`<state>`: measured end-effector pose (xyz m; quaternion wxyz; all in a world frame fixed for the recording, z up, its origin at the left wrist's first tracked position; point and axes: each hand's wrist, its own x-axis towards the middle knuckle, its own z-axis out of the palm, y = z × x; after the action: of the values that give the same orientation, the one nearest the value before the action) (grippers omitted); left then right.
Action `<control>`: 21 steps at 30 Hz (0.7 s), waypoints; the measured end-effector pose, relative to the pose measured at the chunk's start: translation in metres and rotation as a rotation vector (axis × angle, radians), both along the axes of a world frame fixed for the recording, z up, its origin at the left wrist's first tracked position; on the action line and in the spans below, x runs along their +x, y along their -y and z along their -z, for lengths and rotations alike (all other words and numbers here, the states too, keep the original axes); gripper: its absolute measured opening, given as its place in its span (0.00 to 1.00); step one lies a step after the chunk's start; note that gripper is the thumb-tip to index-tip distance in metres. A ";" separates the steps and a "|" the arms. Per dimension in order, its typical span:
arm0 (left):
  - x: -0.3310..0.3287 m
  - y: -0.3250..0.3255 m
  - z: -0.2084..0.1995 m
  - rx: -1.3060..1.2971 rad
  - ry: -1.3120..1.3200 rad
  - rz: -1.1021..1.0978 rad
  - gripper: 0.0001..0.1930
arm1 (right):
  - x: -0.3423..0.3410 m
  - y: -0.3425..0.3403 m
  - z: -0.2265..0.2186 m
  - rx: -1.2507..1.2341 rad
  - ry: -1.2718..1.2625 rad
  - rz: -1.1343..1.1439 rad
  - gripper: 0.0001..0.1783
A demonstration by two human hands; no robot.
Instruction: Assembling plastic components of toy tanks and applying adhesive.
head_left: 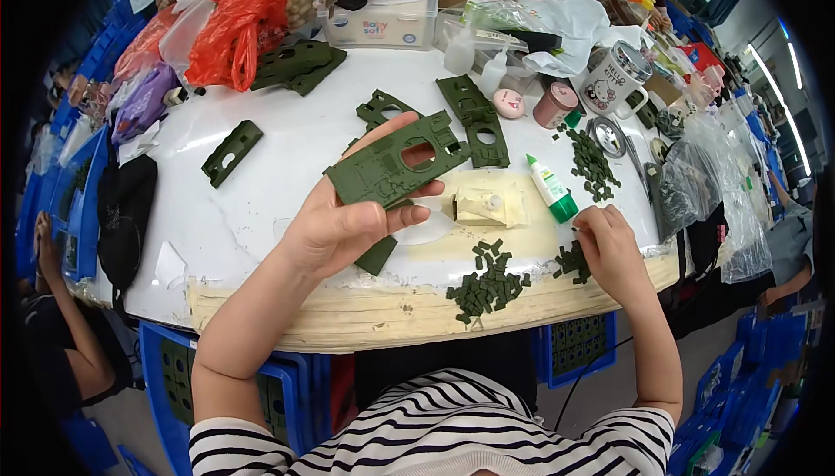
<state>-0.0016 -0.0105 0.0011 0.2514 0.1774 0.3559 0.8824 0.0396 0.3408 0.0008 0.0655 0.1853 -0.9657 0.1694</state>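
My left hand [330, 231] is wrapped round a dark green plastic tank hull top [376, 170] with a round hole, held tilted above the table. My right hand [616, 250] is closed, fingertips together, beside a small heap of green plastic bits [570, 264]; what it pinches, if anything, is too small to make out. Between the hands a larger heap of green bits [487, 289] lies near the table's front edge. Behind that heap sits a cream taped block [477, 206]. A white glue bottle with green caps [546, 184] lies just beyond my right hand.
More green hull parts [474, 119] lie behind the held one, with another [231, 153] at the left. A third heap of bits [595, 163] lies right. A mug [613, 84], a pink jar [555, 106], a clear box [383, 19] and red bags [239, 32] line the back.
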 end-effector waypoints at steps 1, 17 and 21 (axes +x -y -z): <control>0.000 0.000 0.001 -0.007 -0.038 0.000 0.49 | -0.001 0.001 -0.006 -0.044 -0.017 0.007 0.10; 0.000 -0.004 -0.007 -0.351 -0.062 -0.216 0.32 | -0.061 0.120 -0.058 -0.706 0.067 -0.454 0.05; 0.003 -0.006 -0.008 -0.411 -0.063 -0.216 0.33 | -0.058 0.114 -0.044 -0.750 0.210 -0.412 0.05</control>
<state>0.0009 -0.0050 0.0088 0.1751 0.1110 0.5528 0.8071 -0.0181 0.2272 0.0449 -0.0055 0.3192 -0.7818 0.5357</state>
